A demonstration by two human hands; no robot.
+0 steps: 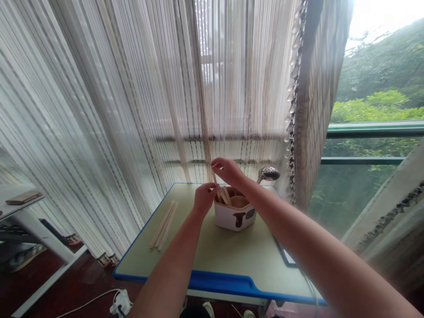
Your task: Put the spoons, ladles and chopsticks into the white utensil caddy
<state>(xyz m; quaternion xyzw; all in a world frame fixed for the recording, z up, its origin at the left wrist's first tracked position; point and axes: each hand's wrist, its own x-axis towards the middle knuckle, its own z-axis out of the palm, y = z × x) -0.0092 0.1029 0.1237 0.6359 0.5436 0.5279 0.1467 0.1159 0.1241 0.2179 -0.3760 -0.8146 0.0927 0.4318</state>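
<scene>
A white utensil holder [233,215] with dark markings stands at the back of a small green table with a blue rim [218,282]. Several wooden chopsticks stick up inside it. My right hand [228,171] is above the holder, fingers pinched on the top of one chopstick [214,177]. My left hand [204,198] is closed at the holder's left rim, touching the chopsticks there. A bundle of chopsticks [163,225] lies flat on the table's left side. A metal slotted ladle [268,174] pokes out behind the holder.
Striped sheer curtains [132,110] hang right behind the table. A window with green railing [374,130] and trees is at right. A white desk [23,207] stands at far left. A power strip with cable [121,304] lies on the dark floor. A dark flat object [287,259] rests near the table's right edge.
</scene>
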